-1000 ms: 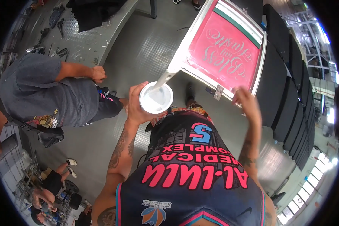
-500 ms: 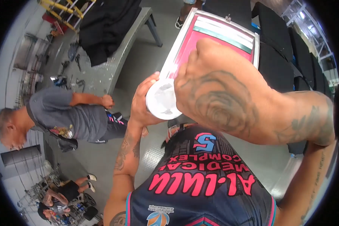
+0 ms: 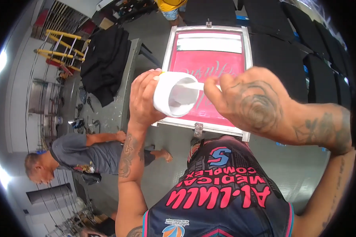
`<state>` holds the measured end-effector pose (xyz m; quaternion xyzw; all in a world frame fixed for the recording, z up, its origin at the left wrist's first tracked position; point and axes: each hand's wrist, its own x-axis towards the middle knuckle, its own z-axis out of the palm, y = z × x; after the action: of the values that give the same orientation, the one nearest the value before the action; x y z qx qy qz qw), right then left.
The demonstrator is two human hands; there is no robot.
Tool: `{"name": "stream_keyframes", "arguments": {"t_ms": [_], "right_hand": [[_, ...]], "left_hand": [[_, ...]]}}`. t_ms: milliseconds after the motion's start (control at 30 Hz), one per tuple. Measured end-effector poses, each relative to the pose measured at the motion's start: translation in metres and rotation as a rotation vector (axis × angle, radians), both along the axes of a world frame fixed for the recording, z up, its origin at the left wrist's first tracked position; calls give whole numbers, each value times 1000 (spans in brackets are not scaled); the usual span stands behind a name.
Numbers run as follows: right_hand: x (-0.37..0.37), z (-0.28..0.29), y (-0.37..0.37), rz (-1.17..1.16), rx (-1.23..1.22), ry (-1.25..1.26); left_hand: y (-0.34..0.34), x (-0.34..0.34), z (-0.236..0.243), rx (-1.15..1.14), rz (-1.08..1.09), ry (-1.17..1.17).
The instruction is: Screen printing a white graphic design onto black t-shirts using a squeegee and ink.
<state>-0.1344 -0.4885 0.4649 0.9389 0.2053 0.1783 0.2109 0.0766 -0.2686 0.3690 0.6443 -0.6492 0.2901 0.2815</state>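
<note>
My left hand [image 3: 143, 98] is closed round a white plastic tub [image 3: 163, 96], which is tilted so that its open top faces right, with whitish residue inside. My right hand [image 3: 245, 98] grips a white stick-like tool [image 3: 197, 86] that reaches into the tub. Just beyond and beneath both hands lies a metal-framed screen [image 3: 186, 63] with pink mesh, a pale script design and a white band along its far end, with metal clamps [image 3: 198, 128] at its near and far edges.
Black padded platens [image 3: 277, 47] surround the screen behind and right. At left, a grey bench [image 3: 127, 59] carries black garments [image 3: 103, 63]; a yellow ladder [image 3: 61, 53] stands behind. A co-worker [image 3: 87, 152] in grey is at lower left, another person [image 3: 170, 8] at the top.
My right hand has moved from the screen's near edge to the tub and grips the tool. My left hand has tilted the tub. The view has shifted, bringing the screen more central.
</note>
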Motion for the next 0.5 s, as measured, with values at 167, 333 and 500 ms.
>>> {"name": "stream_keyframes", "arguments": {"t_ms": [167, 333, 500], "right_hand": [[8, -49, 2, -280, 943, 517], [5, -110, 34, -352, 1707, 749], [-1, -117, 55, -457, 2227, 858]], "left_hand": [[2, 18, 2, 67, -58, -115], [32, 50, -11, 99, -95, -126], [58, 77, -33, -14, -116, 21]]}}
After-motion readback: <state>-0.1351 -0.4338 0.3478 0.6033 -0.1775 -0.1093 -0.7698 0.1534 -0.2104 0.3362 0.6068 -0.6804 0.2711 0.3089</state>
